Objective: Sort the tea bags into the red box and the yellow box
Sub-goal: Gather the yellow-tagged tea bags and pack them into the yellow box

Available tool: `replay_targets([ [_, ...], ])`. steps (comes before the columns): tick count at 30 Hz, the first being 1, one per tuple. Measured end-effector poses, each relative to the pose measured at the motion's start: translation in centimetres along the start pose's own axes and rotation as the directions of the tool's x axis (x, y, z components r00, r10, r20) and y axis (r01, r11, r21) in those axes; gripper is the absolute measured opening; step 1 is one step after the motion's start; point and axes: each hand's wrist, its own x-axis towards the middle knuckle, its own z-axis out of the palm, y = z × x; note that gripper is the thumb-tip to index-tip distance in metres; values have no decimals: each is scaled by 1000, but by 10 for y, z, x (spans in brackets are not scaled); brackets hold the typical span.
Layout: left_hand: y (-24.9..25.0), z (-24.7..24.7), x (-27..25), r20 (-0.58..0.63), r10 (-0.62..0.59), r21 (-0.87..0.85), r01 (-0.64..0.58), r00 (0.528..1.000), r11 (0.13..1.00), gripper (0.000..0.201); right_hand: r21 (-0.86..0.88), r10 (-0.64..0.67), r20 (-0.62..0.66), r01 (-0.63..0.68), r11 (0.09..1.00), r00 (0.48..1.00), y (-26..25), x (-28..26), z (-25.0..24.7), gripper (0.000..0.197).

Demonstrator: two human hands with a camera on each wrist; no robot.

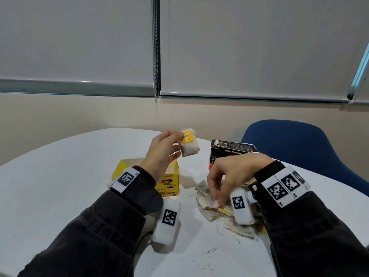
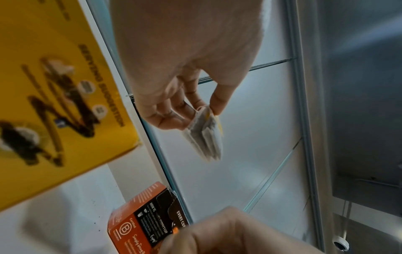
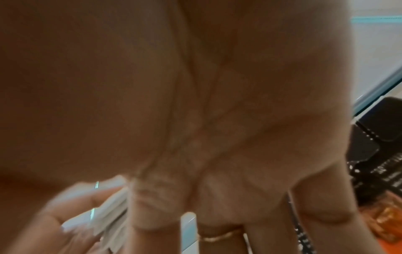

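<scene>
My left hand (image 1: 177, 142) pinches a tea bag with a yellow tag (image 1: 189, 147) and holds it in the air just behind the open yellow box (image 1: 169, 183). The left wrist view shows the same tea bag (image 2: 204, 137) hanging from the fingertips (image 2: 217, 104), with the yellow box (image 2: 54, 86) at the left. The red and black box (image 1: 225, 152) stands open to the right. My right hand (image 1: 216, 197) reaches down onto a pile of tea bags (image 1: 209, 210), thumb and fingers closing on one. That bag (image 3: 108, 214) is blurred in the right wrist view.
The white table (image 1: 69, 176) curves away at the left and far edges. A blue chair (image 1: 299, 144) stands behind the red box. Tea crumbs (image 1: 211, 250) speckle the table near me. The red box (image 2: 141, 223) sits low in the left wrist view.
</scene>
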Motion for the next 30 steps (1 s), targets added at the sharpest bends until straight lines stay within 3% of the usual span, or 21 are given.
replay_targets([
  [3,2,1,-1,25,32,-13,-32,999,999,10,50,-15,-90,19,999,996,5,4,0,26],
  [7,3,2,-3,50,91,-30,-90,995,995,9,162,-61,-255,105,981,965,10,5,-2,19],
  [10,3,2,-3,26,133,-56,-132,991,990,7,180,-71,-317,134,975,946,12,4,-3,25],
  [13,3,1,-1,12,167,-94,-165,986,982,20,356,-7,-425,174,918,905,13,3,-4,26],
  [16,3,0,-1,26,179,-142,-174,984,974,22,580,111,-584,317,751,804,11,4,-8,23],
  [18,3,0,-1,47,174,-166,-164,984,973,20,704,164,-640,488,515,751,9,6,-11,21],
  [20,4,1,-2,92,164,-169,-147,982,975,19,731,173,-671,604,318,721,7,6,-13,21],
  [23,6,4,-7,212,150,-164,-116,966,980,11,726,118,-687,675,127,717,4,5,-15,22],
  [26,7,7,-11,294,158,-142,-120,943,982,14,731,51,-683,682,33,729,-1,3,-13,19],
  [30,4,6,-10,281,153,-113,-126,947,986,16,743,1,-667,666,66,745,-7,1,-9,20],
])
